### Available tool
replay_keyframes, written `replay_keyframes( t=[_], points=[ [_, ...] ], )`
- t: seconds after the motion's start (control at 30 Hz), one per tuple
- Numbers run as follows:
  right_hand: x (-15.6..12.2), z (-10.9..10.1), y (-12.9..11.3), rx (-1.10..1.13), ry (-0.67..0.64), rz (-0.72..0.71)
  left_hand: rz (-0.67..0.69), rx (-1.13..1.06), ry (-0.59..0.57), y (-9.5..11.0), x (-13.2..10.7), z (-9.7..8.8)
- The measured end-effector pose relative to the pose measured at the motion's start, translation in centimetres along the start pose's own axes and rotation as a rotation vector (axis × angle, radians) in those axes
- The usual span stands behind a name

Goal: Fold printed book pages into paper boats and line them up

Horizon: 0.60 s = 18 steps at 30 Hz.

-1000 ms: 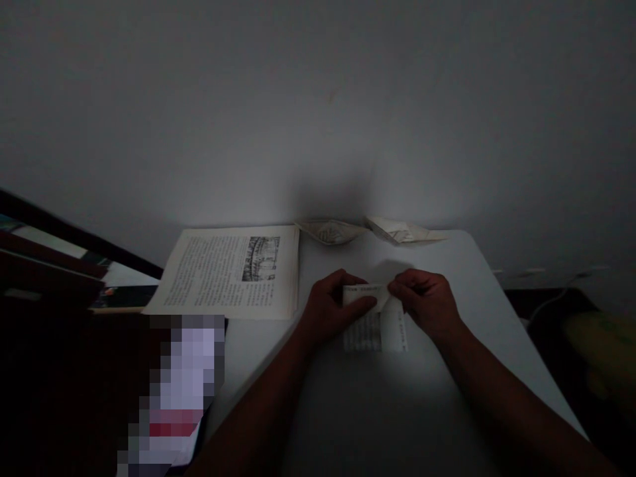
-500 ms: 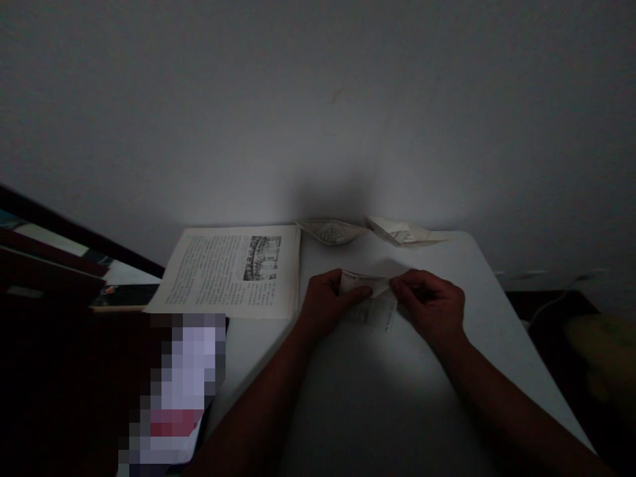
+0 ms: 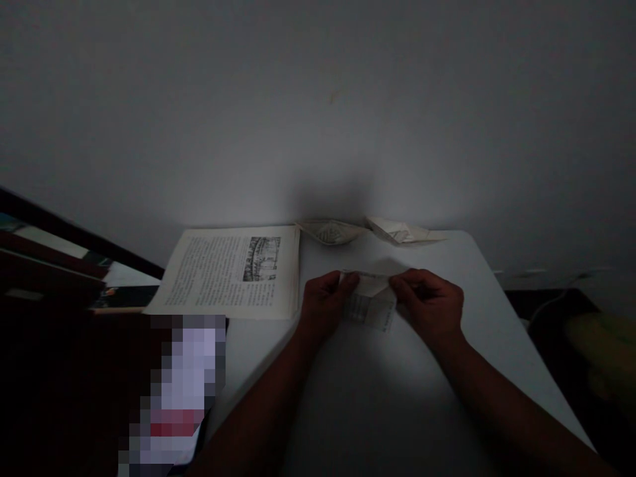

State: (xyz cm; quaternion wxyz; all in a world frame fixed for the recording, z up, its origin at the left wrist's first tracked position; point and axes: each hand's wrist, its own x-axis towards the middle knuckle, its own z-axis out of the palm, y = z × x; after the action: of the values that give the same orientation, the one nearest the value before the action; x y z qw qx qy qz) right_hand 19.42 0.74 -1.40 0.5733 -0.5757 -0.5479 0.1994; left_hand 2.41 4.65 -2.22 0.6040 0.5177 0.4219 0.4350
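Two folded paper boats (image 3: pixel 332 233) look finished by the wall (image 3: pixel 318 99); over the table (image 3: pixel 358 397), your left hand (image 3: pixel 324 299) and right hand (image 3: pixel 431 298) pinch the printed sheet's (image 3: pixel 368 310) sides, seemingly only part-folded, though dimness hides which creases remain.

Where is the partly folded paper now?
In the head view, the paper is right of centre, held between the left hand and right hand, nearer than the left paper boat.

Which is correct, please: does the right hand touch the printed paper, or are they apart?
Touching. The head view shows the fingers of the right hand pinching the printed paper near its upper right corner, with no visible gap.
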Motion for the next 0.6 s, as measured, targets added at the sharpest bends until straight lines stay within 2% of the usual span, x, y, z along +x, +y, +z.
replay_keyframes(
  t=[0.27, 0.47, 0.6],
  points=[
    [0.1, -0.2, 0.3, 0.060, 0.008, 0.128, 0.048, 0.104, 0.012, -0.1, -0.3, -0.1],
    [0.4, -0.5, 0.5, 0.084, 0.010, 0.144, 0.083, 0.169, 0.183, 0.7, -0.1, -0.4],
    [0.4, -0.3, 0.5, 0.109, 0.019, 0.176, 0.112, 0.250, 0.217, 1.1, -0.2, -0.3]
  ],
)
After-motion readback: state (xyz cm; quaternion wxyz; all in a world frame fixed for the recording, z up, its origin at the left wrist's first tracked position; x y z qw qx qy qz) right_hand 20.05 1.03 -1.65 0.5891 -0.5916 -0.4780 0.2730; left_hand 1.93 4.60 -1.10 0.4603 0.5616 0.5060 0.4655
